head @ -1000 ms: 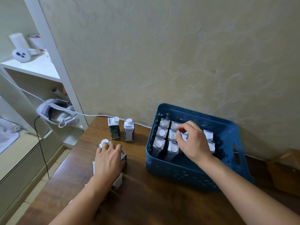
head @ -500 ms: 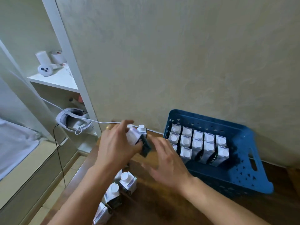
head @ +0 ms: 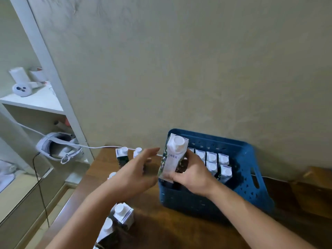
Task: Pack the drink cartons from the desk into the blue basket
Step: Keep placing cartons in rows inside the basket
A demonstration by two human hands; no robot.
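- The right hand (head: pixel 190 175) grips one drink carton (head: pixel 173 157) by its lower body, fingers wrapped round it, cap up and tilted slightly to the left.
- That carton hangs above the near-left corner of the blue basket (head: pixel 251 187), at about 9 o'clock of the basket's middle, not yet down among the others.
- The left hand (head: pixel 136 175) holds nothing; its fingers are spread wide and loose just beside the carton at its 9 o'clock, apart from it.
- Inside the basket, the packed cartons (head: pixel 212 159) stand upright in rows against the far wall, from about 12 to 3 o'clock of the basket's middle. The near part looks free, though the hand and carton hide much of it.
- On the wooden desk (head: pixel 161 229) more remain: two standing cartons (head: pixel 123 155) at the far edge at 10 o'clock from the basket, partly hidden by the left hand, and a cluster of near cartons (head: pixel 122 214) at 7 o'clock from the basket, close to the left forearm.
- Step in hand, as I judge it: placing this carton, with the task roughly half done.
- The next move calls for righting the carton and lowering it into a free slot in front of the standing rows, without knocking them over.
- The free left hand is well placed to fetch one of the desk cartons meanwhile.
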